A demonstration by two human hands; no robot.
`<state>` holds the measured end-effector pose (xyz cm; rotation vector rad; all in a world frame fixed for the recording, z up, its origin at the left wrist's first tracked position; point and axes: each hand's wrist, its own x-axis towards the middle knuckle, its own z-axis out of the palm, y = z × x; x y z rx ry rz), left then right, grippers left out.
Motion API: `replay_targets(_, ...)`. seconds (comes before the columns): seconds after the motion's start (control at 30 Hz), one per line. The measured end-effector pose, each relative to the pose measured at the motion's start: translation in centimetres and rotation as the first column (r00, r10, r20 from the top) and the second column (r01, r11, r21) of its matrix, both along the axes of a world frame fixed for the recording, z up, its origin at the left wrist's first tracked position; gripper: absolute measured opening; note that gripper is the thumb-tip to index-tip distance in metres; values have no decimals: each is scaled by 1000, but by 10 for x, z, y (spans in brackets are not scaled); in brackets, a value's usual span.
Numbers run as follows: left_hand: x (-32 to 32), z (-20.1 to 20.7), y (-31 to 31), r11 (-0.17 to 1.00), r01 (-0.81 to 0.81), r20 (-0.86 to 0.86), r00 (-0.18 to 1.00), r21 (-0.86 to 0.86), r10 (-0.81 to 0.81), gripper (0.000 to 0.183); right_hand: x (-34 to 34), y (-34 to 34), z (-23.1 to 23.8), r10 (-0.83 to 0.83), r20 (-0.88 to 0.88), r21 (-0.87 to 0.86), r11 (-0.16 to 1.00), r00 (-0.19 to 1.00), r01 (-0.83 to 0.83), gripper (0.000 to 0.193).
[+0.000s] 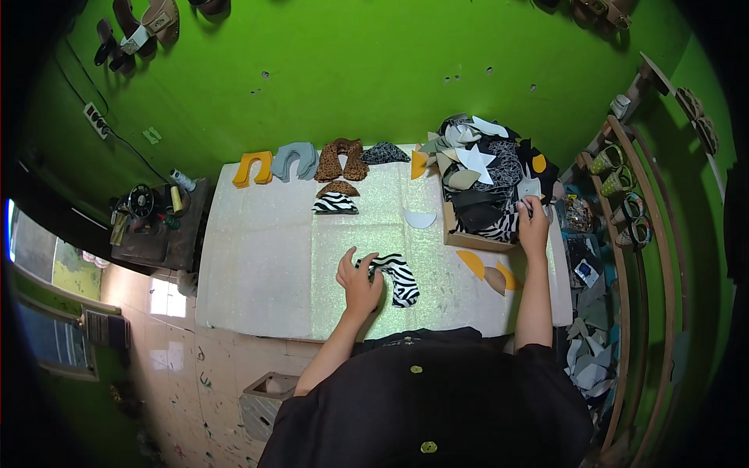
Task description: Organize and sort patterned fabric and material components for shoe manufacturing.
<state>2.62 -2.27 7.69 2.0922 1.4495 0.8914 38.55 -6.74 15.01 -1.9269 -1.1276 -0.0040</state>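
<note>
Two hands are seen at a pale glittery worktable — the left hand, fingers spread and half curled, is laid on the near end of a zebra-striped curved cutout lying flat near the table's front edge, nothing being clasped. The right hand is stretched out to a cardboard box heaped with cut pieces at the table's right, its fingers closed on a zebra-striped scrap at the heap's edge. Farther back, along the green wall, yellow, grey, leopard and zebra cutouts are ranged — a yellow U-shaped piece at the far left.
</note>
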Motion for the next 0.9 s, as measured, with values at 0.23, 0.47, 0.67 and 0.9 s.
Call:
replay_targets(0.23, 7, 12, 3, 999, 46, 16, 999, 0, -46, 34, 0, 4, 31, -354, 441, 337, 917, 825, 214, 11)
replay_targets(0.47, 20, 24, 8, 992, 106, 11, 994, 64, -106, 34, 0, 6, 50, -279, 435, 354, 927, 856, 122, 11)
replay_targets(0.67, 28, 34, 20, 983, 176, 54, 982, 55, -179, 30, 7, 14, 66, -200, 350, 342, 937, 915, 73, 12)
replay_targets(0.9, 39, 38, 22, 954, 296, 104, 949, 48, -299, 26, -3, -3, 92, -125, 220, -209, 963, 967, 172, 13)
